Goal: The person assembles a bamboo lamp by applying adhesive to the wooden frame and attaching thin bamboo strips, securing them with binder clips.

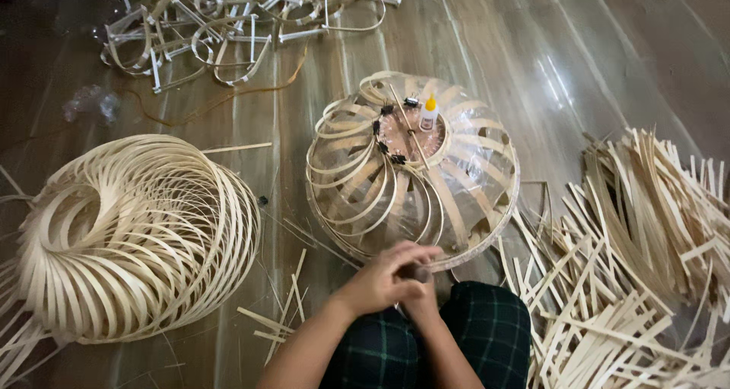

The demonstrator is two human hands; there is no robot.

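Left hand: the left hand (384,279) is curling closed over a small dark tool (417,273), just at the near rim of the lampshade frame (414,168).
Right hand: the right hand (420,298) is sitting mostly hidden under the left; whether it is gripping cannot be told.
Frame: it is resting on the wooden floor (532,47), directly ahead of the knees.
On top: a small glue bottle (429,113) is standing upright.
Left side: a finished woven shade (133,233) is lying well apart.
Right side: loose bamboo strips (639,267) are piling up.

Wood floor (623,47) – bamboo strips (631,282), woven frames (129,237).
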